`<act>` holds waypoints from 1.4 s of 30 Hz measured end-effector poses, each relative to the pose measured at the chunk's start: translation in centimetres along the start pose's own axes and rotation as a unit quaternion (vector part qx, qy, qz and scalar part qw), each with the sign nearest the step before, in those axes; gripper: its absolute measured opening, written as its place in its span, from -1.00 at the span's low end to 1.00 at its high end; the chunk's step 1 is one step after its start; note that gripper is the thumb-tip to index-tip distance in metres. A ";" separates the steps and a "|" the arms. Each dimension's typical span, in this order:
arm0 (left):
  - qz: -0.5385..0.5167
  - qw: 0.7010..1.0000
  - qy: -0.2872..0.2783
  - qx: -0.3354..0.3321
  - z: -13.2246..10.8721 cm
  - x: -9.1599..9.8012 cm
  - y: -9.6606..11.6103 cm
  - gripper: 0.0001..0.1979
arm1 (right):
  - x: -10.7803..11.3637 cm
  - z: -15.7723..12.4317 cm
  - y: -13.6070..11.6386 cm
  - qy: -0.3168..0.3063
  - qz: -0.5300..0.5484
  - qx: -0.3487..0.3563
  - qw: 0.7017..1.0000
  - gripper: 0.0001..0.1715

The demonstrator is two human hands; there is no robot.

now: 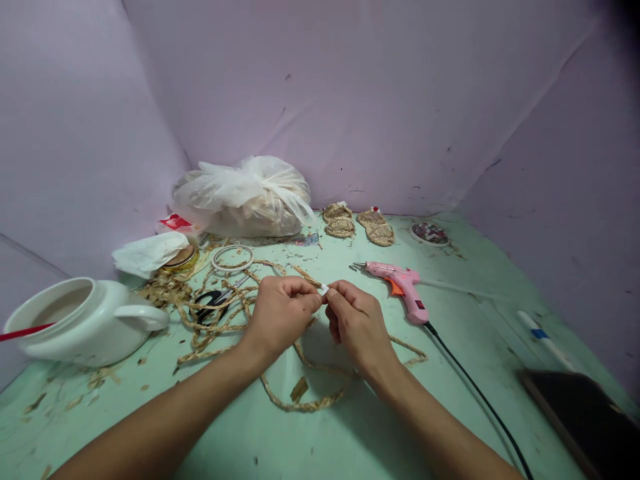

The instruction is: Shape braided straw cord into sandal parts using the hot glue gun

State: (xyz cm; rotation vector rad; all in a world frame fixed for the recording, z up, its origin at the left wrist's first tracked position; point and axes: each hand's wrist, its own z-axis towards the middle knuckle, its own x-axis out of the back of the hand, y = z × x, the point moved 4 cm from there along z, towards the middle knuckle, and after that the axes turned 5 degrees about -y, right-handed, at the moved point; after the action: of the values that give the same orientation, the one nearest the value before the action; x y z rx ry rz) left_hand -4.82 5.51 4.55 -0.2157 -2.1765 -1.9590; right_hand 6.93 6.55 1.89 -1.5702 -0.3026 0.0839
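Note:
Above the middle of the table, my left hand (285, 310) is closed in a pinch on the end of a braided straw cord (306, 275). My right hand (357, 323) meets it there, thumb and fingers pinching a small white strip (325, 289), perhaps tape, at the cord's end. The fingers partly hide where strip and cord join. More of the braided cord (320, 404) loops below my hands and lies tangled to the left. Black-handled scissors (213, 303) rest among those loops, with a thin white ring (233, 259), like a tape roll, just behind them.
A pink glue gun (400, 280) lies right of my hands, its black cable (475, 383) running to the front edge. Two small woven sandals (340, 220) stand behind, near a plastic bag (245, 200). A white jug (100, 327) is at left, a dark flat object (580, 420) at right.

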 end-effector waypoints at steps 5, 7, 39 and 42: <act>-0.157 0.983 -0.027 0.093 0.4 -0.3 -0.9 -0.93 | -0.6 0.1 0.3 -0.033 0.162 -0.060 0.984 -0.79; -0.196 0.974 -0.044 0.107 0.5 -0.5 -1.1 -0.93 | -0.9 0.2 0.3 -0.053 0.216 -0.098 0.970 -0.80; 0.259 0.956 -0.135 -0.036 0.6 2.3 1.6 -0.79 | -0.2 0.4 -0.3 -0.179 0.086 -0.063 0.978 -0.82; 0.265 0.957 -0.108 -0.041 0.6 2.3 1.5 -0.81 | 0.2 0.4 -0.5 -0.173 0.034 -0.038 0.984 -0.83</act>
State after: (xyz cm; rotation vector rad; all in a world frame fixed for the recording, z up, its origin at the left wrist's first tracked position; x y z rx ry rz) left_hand -6.69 6.23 6.54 -0.9596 -1.8822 -1.7700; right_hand 6.91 6.99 2.38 -1.6386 -0.5284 0.4049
